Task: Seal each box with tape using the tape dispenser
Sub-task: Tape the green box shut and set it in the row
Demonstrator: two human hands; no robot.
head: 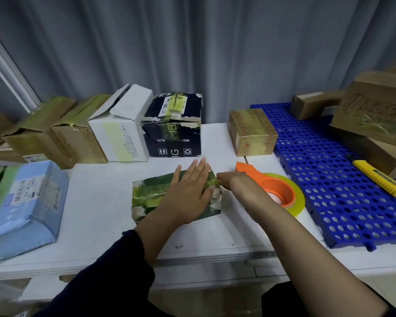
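Green box (151, 193) sits mid-desk (101, 202). Left grip (188, 191) lies flat on its top, fingers straight and slightly spread, pressing down. Right grip (232, 181) is at the box's right top edge, fingers bunched; pinching or not, cannot tell. Orange tape dispenser (277, 188) lies on the desk just beyond that wrist.

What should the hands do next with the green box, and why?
Probably rub along the right edge of the green box to seal it there. The left hand lies flat on top, steadying it; the right hand has its fingertips at that edge, and the tape dispenser lies unheld on the table.
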